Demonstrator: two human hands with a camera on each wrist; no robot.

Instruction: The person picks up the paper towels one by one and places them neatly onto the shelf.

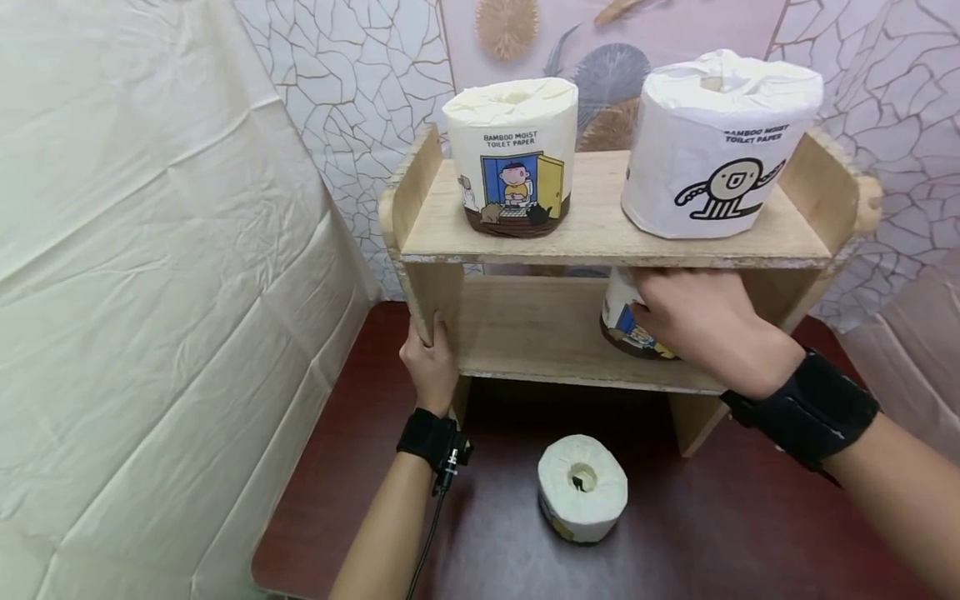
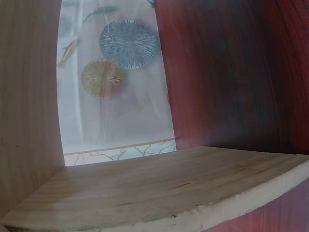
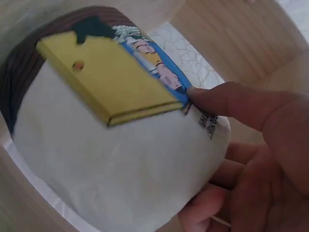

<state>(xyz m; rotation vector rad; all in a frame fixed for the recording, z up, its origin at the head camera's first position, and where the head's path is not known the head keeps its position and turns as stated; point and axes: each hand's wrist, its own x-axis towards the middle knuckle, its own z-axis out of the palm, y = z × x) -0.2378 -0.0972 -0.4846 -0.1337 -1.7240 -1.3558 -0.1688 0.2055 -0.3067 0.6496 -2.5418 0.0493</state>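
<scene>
My left hand [image 1: 432, 360] grips the front edge of the left side panel of a small wooden shelf [image 1: 525, 325]; its fingers are mostly behind the panel, and the left wrist view shows only bare shelf boards [image 2: 145, 193]. My right hand [image 1: 697, 312] reaches in under the top board, at the right of the middle level. It grips a wrapped toilet paper roll [image 3: 125, 145], with the thumb [image 3: 227, 99] on the printed side and the other fingers curled around the end. In the head view that same roll [image 1: 622, 312] is partly covered by the hand.
On the top board stand a cartoon-printed toilet paper roll [image 1: 513, 158] at left and a white one [image 1: 716, 150] at right. Another roll [image 1: 583, 487] stands on the dark red table [image 1: 495, 533] in front. Pale cloth [image 1: 165, 250] hangs at the left; a patterned backdrop [image 1: 360, 92] is behind.
</scene>
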